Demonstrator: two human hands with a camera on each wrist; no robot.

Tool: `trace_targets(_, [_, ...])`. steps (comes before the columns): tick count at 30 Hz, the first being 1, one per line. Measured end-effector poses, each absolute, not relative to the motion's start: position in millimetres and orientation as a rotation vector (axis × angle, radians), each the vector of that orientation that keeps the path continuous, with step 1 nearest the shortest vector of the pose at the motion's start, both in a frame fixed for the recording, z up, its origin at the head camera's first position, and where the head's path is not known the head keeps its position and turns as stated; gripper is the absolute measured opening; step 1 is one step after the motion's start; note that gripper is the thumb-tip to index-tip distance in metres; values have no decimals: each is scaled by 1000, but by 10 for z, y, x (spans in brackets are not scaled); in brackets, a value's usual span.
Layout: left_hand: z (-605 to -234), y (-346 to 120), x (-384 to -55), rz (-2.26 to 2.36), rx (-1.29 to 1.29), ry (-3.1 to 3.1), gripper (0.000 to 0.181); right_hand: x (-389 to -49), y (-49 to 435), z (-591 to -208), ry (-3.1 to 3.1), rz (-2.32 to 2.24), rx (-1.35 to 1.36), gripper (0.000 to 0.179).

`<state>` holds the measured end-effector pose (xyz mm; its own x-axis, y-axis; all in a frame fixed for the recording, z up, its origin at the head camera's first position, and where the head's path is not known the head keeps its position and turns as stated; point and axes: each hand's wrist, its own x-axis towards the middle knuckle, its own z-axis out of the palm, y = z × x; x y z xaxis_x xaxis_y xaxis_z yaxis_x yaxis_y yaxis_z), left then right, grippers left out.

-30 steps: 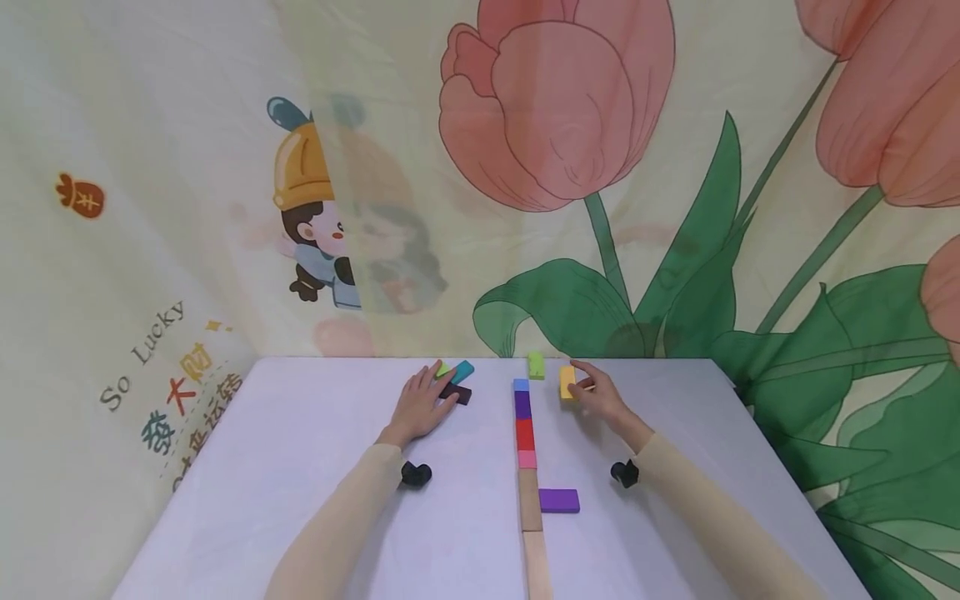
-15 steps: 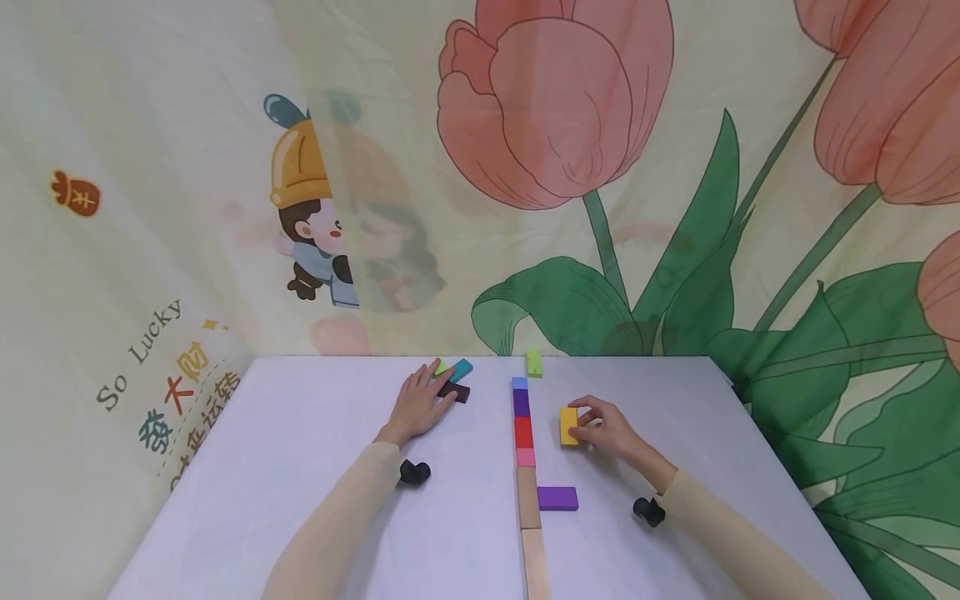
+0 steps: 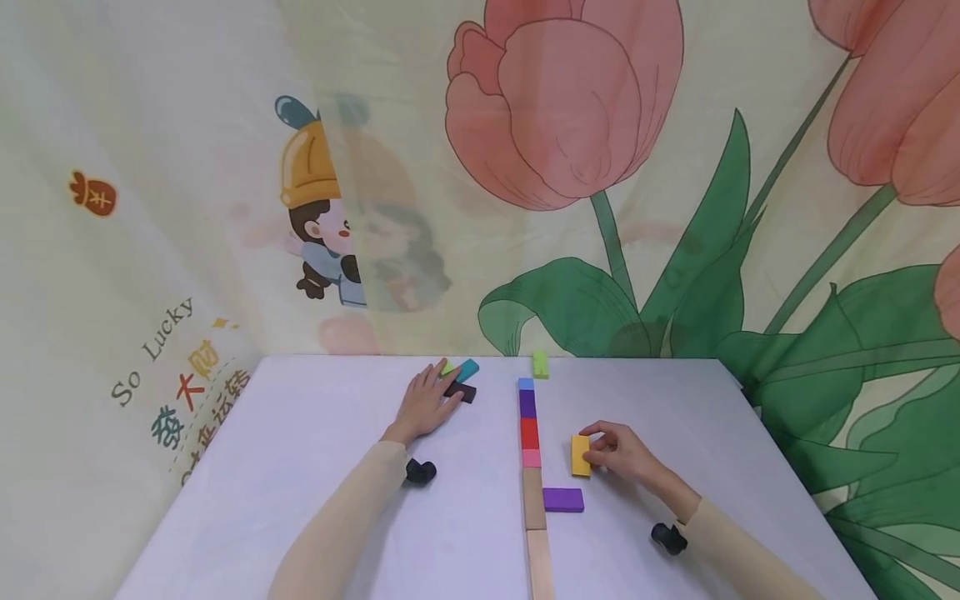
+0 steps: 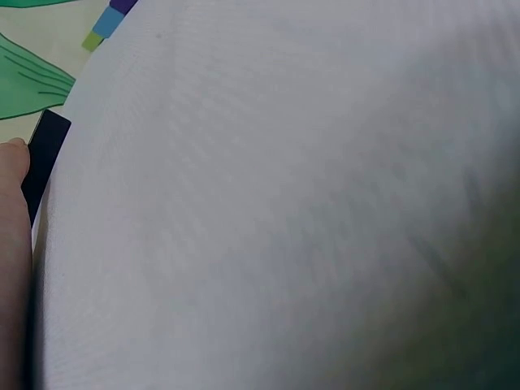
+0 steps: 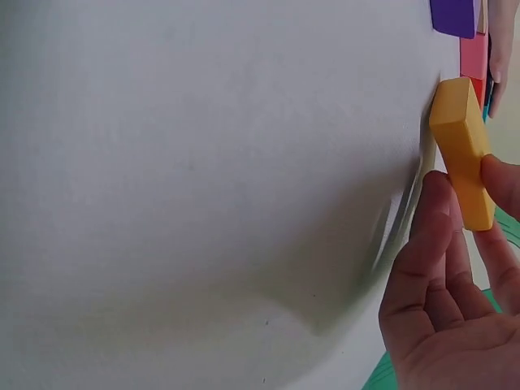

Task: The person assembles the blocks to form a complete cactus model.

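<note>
My right hand (image 3: pixel 621 452) pinches a yellow block (image 3: pixel 581 455) between thumb and fingers, to the right of the block row. Up close in the right wrist view, the thumb presses one side of the yellow block (image 5: pixel 461 142). With fingers extended, my left hand (image 3: pixel 426 402) rests over a small group at the far left: a black block (image 3: pixel 467 393), a teal block (image 3: pixel 468 370) and a partly hidden lime green block (image 3: pixel 447 367). In the left wrist view its thumb touches the black block (image 4: pixel 47 154).
Down the middle of the white table (image 3: pixel 337 417) runs a row of blocks: blue, dark purple, a red block (image 3: pixel 529 433), pink, then wooden ones (image 3: pixel 534 498). A purple block (image 3: pixel 563 500) sticks out rightward from it. Another green block (image 3: pixel 541 365) lies at the far edge.
My right hand has brought the yellow block from near the far edge toward me, down the right side of the row. The left hand has stayed on its blocks.
</note>
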<state>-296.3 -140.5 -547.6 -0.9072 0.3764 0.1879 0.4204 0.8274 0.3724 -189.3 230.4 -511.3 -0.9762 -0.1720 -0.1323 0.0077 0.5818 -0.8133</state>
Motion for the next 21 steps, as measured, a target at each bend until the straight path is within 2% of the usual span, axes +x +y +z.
trace_targets(21, [-5469,-1376,-2965,-609,-629,-2913,58,-1811,2239,-5196,2640,-1304,-93,28])
